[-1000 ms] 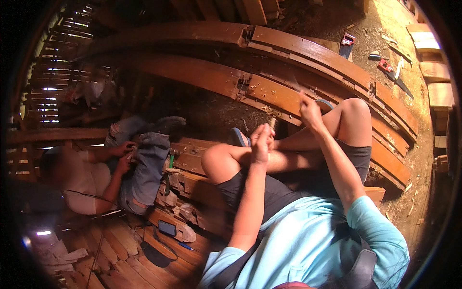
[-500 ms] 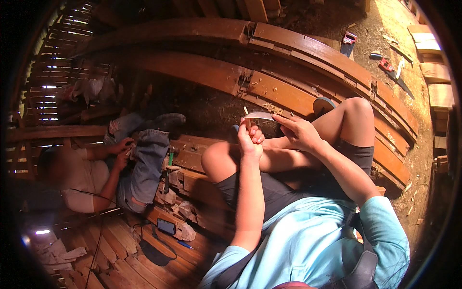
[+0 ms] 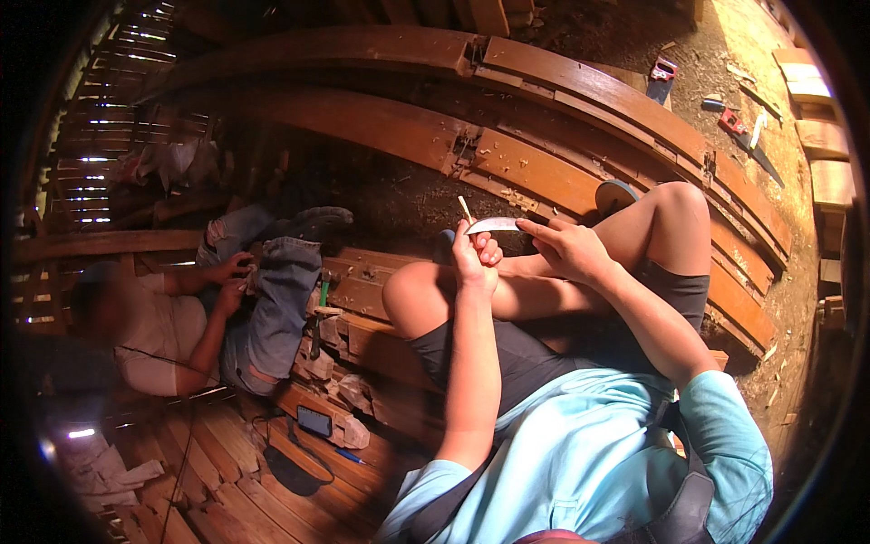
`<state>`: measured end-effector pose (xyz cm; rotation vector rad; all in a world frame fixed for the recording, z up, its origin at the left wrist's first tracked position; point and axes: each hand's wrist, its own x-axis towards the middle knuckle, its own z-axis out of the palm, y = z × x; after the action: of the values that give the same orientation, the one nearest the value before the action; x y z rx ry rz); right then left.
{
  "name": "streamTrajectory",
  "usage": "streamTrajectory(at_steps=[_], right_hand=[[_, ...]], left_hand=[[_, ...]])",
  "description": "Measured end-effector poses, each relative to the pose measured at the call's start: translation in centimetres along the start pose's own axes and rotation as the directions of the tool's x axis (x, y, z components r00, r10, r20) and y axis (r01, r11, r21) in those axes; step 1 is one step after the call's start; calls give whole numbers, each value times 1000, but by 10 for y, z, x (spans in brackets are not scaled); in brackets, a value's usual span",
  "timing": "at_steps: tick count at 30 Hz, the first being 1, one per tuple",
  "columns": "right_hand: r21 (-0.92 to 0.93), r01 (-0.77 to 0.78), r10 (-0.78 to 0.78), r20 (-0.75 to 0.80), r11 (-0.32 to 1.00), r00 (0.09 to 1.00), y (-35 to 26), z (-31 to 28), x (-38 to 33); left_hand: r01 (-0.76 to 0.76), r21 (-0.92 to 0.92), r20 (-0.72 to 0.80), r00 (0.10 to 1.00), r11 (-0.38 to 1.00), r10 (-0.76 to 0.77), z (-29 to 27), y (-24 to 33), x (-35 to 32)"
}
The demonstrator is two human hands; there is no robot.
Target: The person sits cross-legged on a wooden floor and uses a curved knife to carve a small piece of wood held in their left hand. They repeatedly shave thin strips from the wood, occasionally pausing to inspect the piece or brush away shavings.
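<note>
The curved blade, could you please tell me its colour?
The blade is silvery, best seen in the head view.

Beams ahead, saws beyond, co-worker at left
The knife lies between right hand and left hand, beside the stick (its end projects ahead). Both saws lie on the ground past the far beam's outer edge; leftward, the phone sits near the block's right end, pen just beside.
</note>
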<state>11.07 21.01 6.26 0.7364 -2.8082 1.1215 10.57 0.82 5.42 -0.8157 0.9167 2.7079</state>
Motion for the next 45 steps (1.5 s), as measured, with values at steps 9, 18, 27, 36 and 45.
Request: streamTrajectory(at_steps=[9,18,27,36,45], right_hand=[[-45,-61,59,-32,997,998,-11,-2,4],[3,-10,10,6,1000,1000,6,12,1],[-36,-34,36,60,999,998,1,-6,3],[241,-280,363,-454,929,813,58,-19,32],[199,-86,103,-75,976,992,2,-5,5]], left_hand=[[51,21,28,998,998,-52,-2,-2,0],[-67,300,-33,996,952,80,13,-3,-5],[-194,378,80,981,905,176,7,-4,-8],[-185,524,187,977,831,100,19,-34,-29],[-58,208,10,998,976,57,5,-2,-6]])
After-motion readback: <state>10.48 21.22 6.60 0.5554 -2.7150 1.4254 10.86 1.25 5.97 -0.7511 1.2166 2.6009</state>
